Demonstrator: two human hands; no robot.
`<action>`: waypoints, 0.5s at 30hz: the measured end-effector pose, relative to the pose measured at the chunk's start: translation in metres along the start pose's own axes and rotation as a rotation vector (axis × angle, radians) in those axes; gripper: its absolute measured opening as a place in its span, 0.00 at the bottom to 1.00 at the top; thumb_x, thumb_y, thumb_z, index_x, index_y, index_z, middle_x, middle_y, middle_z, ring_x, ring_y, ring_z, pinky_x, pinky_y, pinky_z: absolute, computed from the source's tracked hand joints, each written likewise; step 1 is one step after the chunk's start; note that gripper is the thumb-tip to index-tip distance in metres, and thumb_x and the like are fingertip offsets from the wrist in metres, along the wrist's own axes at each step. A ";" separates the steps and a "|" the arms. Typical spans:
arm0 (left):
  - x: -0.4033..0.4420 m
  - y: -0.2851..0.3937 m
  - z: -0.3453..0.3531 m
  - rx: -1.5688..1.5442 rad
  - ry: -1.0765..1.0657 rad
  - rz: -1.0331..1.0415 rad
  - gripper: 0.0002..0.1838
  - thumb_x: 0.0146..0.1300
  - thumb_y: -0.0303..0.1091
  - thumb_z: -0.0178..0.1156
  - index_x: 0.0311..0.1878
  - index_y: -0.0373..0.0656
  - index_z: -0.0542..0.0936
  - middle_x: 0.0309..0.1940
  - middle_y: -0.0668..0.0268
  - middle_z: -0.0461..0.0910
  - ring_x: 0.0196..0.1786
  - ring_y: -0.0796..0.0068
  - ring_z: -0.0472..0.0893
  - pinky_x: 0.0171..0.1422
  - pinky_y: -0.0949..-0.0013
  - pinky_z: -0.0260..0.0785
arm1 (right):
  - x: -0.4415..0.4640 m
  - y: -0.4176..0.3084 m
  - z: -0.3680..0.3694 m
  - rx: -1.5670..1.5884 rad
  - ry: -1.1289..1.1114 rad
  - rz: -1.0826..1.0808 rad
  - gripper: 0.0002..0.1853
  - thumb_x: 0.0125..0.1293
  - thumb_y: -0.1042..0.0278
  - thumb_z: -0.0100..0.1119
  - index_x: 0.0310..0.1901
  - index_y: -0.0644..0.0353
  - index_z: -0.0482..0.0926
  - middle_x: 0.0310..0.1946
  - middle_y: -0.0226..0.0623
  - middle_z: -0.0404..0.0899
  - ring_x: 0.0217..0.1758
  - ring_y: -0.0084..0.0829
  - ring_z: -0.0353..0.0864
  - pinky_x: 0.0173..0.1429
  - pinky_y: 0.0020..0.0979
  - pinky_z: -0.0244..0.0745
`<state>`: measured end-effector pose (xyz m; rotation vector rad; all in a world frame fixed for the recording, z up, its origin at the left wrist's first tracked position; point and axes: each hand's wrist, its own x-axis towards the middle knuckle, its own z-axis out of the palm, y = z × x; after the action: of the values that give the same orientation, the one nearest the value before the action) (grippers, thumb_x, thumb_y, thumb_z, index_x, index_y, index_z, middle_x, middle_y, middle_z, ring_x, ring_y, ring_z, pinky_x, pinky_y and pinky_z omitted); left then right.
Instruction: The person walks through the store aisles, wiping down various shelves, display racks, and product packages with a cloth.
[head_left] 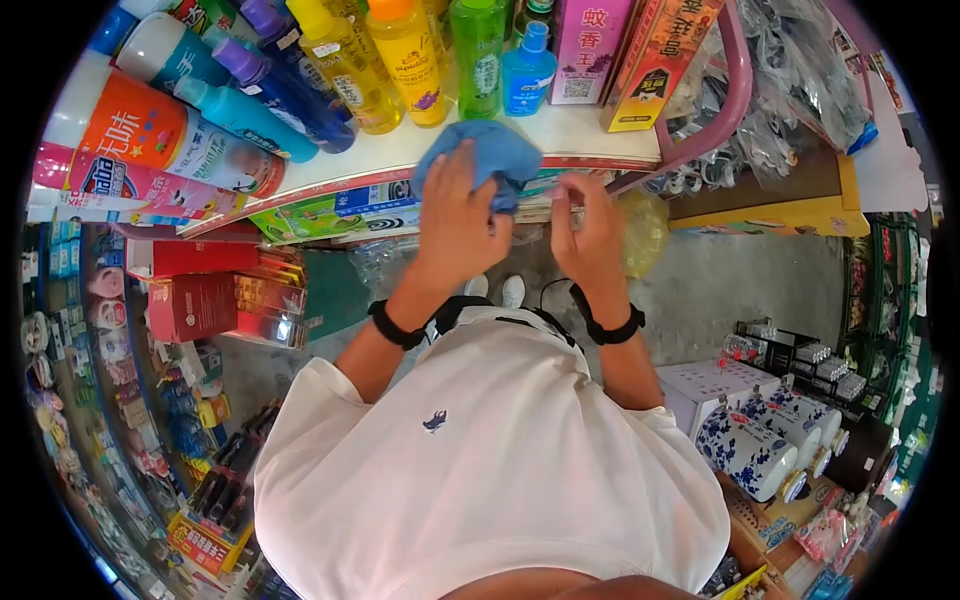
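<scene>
On the front edge of the white shelf (pixel 590 142), my left hand (pixel 462 222) presses a crumpled blue cloth (pixel 490 150), its fingers bent over it. Just right of the cloth, my right hand (pixel 588 225) hovers at the shelf's front edge with its thumb and fingertips drawn close; whatever may be between them is too small to make out. Behind the cloth stand a small blue bottle (pixel 528 75), a green bottle (pixel 477 60) and an orange-yellow bottle (pixel 408 62). A pink box (pixel 584 50) and an orange box (pixel 655 65) stand to the right.
Spray cans and bottles (pixel 130 125) crowd the shelf's left end. A pink rail (pixel 735 90) and plastic-wrapped goods (pixel 790 110) are at the right. Below lie green packs (pixel 300 218) and red boxes (pixel 190 306). Blue-and-white jars (pixel 745 452) are at lower right.
</scene>
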<state>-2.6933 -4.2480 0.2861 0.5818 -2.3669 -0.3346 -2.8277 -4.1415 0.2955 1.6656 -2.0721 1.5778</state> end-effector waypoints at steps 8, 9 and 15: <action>0.004 0.043 0.077 -0.599 -0.250 0.223 0.17 0.56 0.38 0.61 0.45 0.37 0.82 0.69 0.40 0.66 0.73 0.43 0.65 0.75 0.45 0.56 | -0.047 0.022 -0.030 -0.037 0.133 0.286 0.25 0.64 0.74 0.59 0.63 0.61 0.73 0.34 0.41 0.80 0.34 0.37 0.81 0.41 0.37 0.77; -0.004 0.047 0.087 -0.538 -0.175 0.318 0.18 0.59 0.38 0.61 0.48 0.35 0.80 0.70 0.40 0.64 0.71 0.40 0.65 0.75 0.47 0.58 | -0.057 0.025 -0.039 -0.093 0.098 0.326 0.27 0.63 0.73 0.60 0.65 0.62 0.71 0.36 0.43 0.80 0.38 0.39 0.80 0.46 0.37 0.77; -0.019 0.051 0.101 -0.623 -0.231 0.310 0.24 0.56 0.29 0.65 0.56 0.32 0.77 0.73 0.37 0.58 0.73 0.38 0.63 0.76 0.46 0.57 | -0.082 0.017 -0.042 -0.432 0.096 0.148 0.32 0.62 0.73 0.61 0.68 0.66 0.66 0.56 0.51 0.75 0.54 0.46 0.79 0.58 0.40 0.74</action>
<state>-2.7642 -4.1861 0.2198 -0.1213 -2.3370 -0.9838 -2.8275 -4.0560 0.2569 1.2910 -2.3172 1.1022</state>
